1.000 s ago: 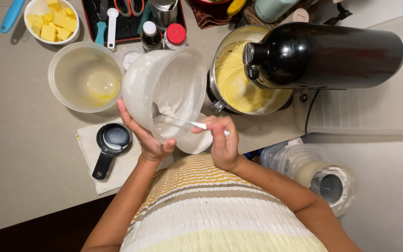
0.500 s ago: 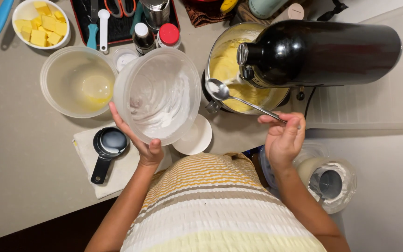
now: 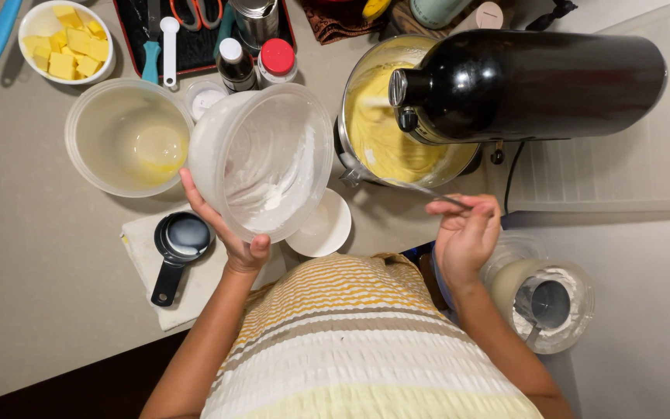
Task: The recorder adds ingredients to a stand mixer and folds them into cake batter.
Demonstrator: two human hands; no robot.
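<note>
My left hand (image 3: 230,233) grips a clear plastic bowl (image 3: 265,159) dusted with white powder, tilted toward me above the counter. My right hand (image 3: 465,233) holds a metal spoon (image 3: 424,190) by its handle, the bowl end pointing into the steel mixer bowl (image 3: 397,124), which is full of pale yellow batter. The black stand mixer head (image 3: 529,81) hangs over that bowl and hides part of it.
A second clear bowl (image 3: 127,138) with a yellow smear stands at left. A black measuring cup (image 3: 180,244) lies on a white cloth (image 3: 157,279). A small white dish (image 3: 323,229), a bowl of butter cubes (image 3: 67,40), bottles (image 3: 236,64) and a flour container (image 3: 544,302) surround.
My right hand took the spoon out of the plastic bowl and carried it right, then lowered it to the mixer bowl's rim. The plastic bowl tilted up slightly in my left hand.
</note>
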